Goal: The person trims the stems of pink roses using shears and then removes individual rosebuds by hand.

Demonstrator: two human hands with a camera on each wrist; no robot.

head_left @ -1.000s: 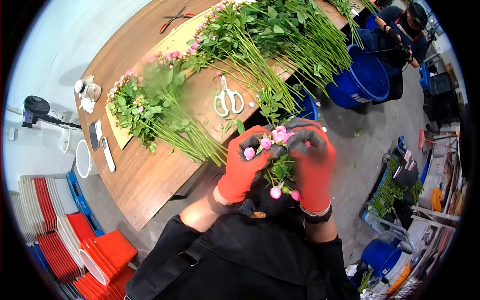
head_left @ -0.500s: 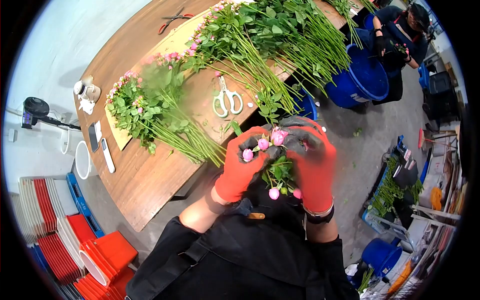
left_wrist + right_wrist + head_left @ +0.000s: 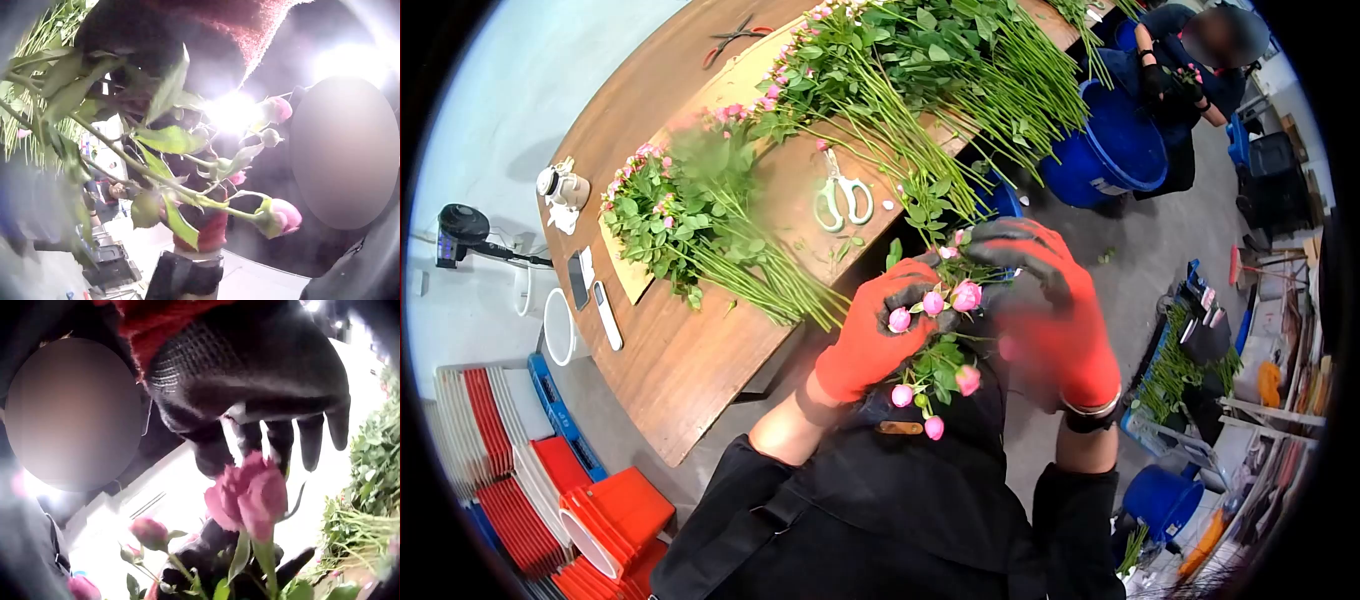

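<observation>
At the far left of the wooden table (image 3: 680, 385) I have a slim white device (image 3: 607, 317), then a bunch of cut pink roses (image 3: 662, 235), then pale-handled scissors (image 3: 838, 183). My gloved left hand (image 3: 865, 335) grips a spray of pink roses (image 3: 933, 303) in front of my body, off the table's edge. Beside the blooms, my right hand (image 3: 1055, 305) has its fingers extended, gripping nothing; beyond it stands a blue bucket (image 3: 1072, 175)
</observation>
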